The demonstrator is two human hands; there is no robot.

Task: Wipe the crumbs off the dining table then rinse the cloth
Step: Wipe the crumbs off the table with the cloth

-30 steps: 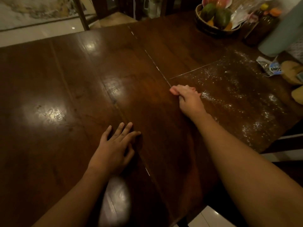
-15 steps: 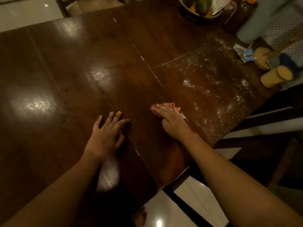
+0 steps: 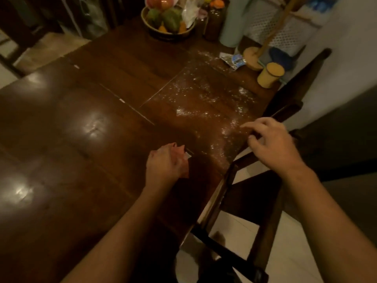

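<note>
A small pink cloth (image 3: 180, 149) lies bunched on the dark wooden dining table (image 3: 81, 180), and my left hand (image 3: 165, 164) grips it near the table's right edge. White crumbs (image 3: 204, 103) are scattered over the right section of the table, beyond and to the right of the cloth. My right hand (image 3: 271, 144) hovers over the table's right edge beside the nearest crumbs. Its fingers are loosely curled and hold nothing.
A dark wooden chair (image 3: 255, 201) stands against the table's right edge, under my right arm. At the far end are a fruit bowl (image 3: 167, 23), bottles (image 3: 214, 23), a foil packet (image 3: 232, 60) and a yellow cup (image 3: 270, 75).
The cloth was under my right hand; now my left hand grips it. My right hand has lifted away to the table's right edge. The view has swung right.
</note>
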